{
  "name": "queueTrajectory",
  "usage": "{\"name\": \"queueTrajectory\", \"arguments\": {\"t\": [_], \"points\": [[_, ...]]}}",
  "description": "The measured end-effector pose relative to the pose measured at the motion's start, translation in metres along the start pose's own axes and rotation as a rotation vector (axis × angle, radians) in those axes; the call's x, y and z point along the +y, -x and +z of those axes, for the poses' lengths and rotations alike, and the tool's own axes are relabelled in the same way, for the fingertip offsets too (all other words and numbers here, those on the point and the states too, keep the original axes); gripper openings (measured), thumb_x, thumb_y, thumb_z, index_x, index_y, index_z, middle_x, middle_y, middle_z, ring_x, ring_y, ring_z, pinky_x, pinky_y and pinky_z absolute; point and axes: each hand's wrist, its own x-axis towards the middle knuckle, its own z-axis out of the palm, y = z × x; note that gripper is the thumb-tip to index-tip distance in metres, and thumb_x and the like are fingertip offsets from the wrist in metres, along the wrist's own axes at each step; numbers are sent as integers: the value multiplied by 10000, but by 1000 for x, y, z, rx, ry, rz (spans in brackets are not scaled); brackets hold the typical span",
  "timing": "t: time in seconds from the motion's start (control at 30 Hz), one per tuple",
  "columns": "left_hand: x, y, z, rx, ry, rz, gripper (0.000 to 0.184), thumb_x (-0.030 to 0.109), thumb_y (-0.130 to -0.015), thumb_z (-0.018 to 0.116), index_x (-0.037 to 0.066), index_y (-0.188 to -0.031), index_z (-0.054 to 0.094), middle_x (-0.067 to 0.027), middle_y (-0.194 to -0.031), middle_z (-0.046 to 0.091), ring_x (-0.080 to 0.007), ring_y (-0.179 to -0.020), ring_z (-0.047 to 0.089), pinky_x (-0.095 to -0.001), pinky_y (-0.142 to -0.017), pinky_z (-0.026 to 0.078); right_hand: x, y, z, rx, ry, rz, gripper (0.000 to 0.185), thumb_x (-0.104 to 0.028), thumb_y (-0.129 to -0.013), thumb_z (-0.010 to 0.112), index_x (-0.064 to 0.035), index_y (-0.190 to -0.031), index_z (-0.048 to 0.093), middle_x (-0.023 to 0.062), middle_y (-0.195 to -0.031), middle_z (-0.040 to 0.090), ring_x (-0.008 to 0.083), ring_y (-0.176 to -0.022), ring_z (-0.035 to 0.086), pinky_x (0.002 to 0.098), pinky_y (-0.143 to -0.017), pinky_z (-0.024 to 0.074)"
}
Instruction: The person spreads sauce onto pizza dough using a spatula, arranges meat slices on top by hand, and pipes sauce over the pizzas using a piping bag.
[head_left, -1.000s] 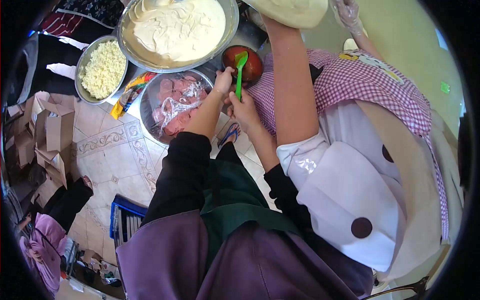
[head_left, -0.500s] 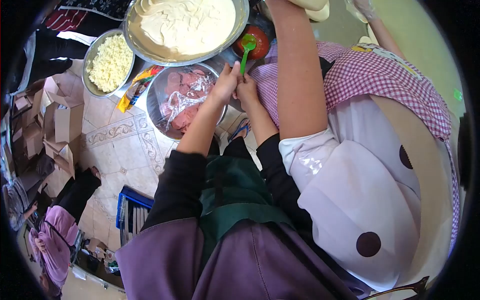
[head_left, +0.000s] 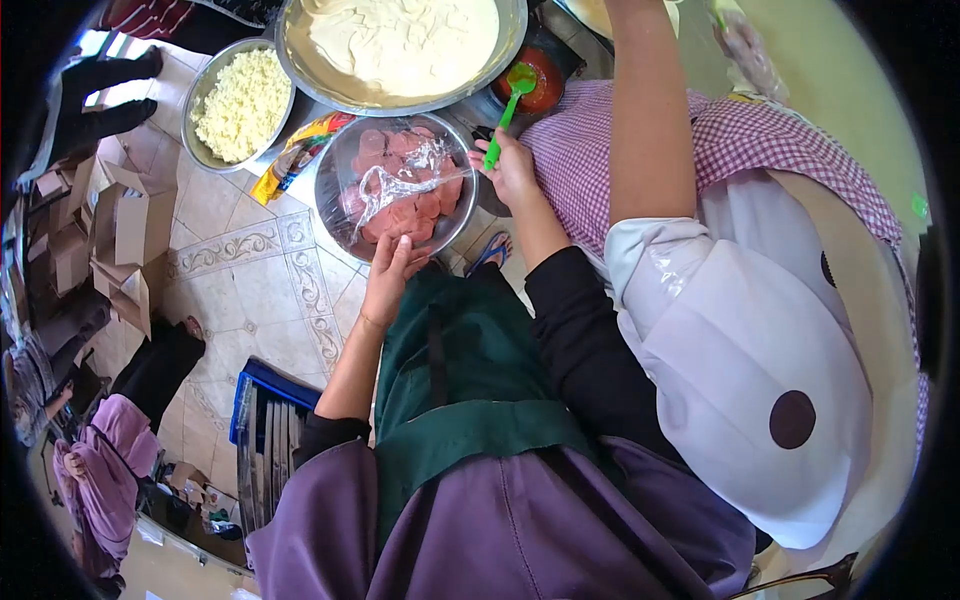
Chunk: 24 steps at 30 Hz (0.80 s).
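Observation:
My right hand (head_left: 517, 172) loosely holds the handle of a green plastic spoon (head_left: 506, 118), some of its fingers stretched out. The spoon's head rests in a dark container of red sauce (head_left: 540, 92). My left hand (head_left: 388, 283) is open, its fingertips at the near rim of a metal bowl (head_left: 330, 222). Inside that bowl are pink round meat slices (head_left: 412, 212), partly covered by crumpled clear plastic wrap (head_left: 385, 195).
A big bowl of pale cream (head_left: 400, 45) stands at the back, beside a bowl of grated pale cheese-like shreds (head_left: 240, 105). A yellow-red packet (head_left: 290, 160) lies between. Another person's arm (head_left: 650, 120) reaches past on my right. Cardboard boxes (head_left: 140, 225) stand at left.
My left hand has left the spoon handle and moved down-left to the meat bowl's rim. My right hand stays at the spoon. The whole view has shifted slightly.

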Motion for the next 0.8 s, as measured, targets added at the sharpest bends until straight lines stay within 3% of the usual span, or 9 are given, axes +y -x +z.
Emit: {"name": "queueTrajectory", "arguments": {"t": [0.2, 0.33, 0.43, 0.57, 0.73, 0.8], "points": [[0, 5, -3, 1, 25, 12, 235, 229, -1006, 416, 54, -1160, 453, -118, -1150, 558, -218, -1026, 602, -351, -894, 487, 12, -1, -12, -167, -185, -42, 182, -126, -967, 483, -28, -1120, 494, 111, -936, 594, 218, -782, 603, 331, -714, 520], [6, 10, 4, -25, 18, -9, 234, 206, -999, 434, 62, -1183, 454, -101, -1126, 550, -213, -1014, 603, -349, -884, 493, 17, 27, -10, -162, -156, -36, 192, -123, -969, 481, -34, -1138, 485, 97, -919, 585, 205, -782, 594, 321, -711, 518], [8, 11, 2, -28, 3, -7, 247, 193, -994, 445, 65, -1205, 452, -93, -1115, 549, -209, -1001, 607, -337, -867, 499, 17, 38, -6, -161, -163, -168, 200, -111, -969, 477, -38, -1154, 464, 100, -900, 567, 218, -733, 587, 345, -673, 515], [2, 9, -14, -31, -114, 43, 276, 193, -989, 463, 60, -1230, 447, -78, -1083, 564, -192, -973, 611, -311, -836, 504, 10, 17, -5, -116, -137, -227, 219, -127, -974, 469, -85, -1188, 462, 85, -923, 577, 224, -798, 593, 366, -732, 513], [-6, 7, -37, 40, -167, 122, 273, 169, -953, 550, 47, -1184, 469, -56, -1024, 594, -132, -890, 590, -261, -769, 483, 6, -12, -2, -79, -122, -201, 213, -138, -980, 458, -75, -1183, 459, 97, -938, 586, 227, -806, 600, 374, -726, 520], [-1, 8, -41, 89, -487, 233, 334, 146, -949, 552, 22, -1240, 442, -85, -1030, 598, -158, -960, 589, -283, -827, 480, 11, -20, -3, -28, -12, -179, 214, -148, -982, 459, -70, -1181, 456, 111, -964, 598, 229, -819, 606, 373, -697, 527]]}}
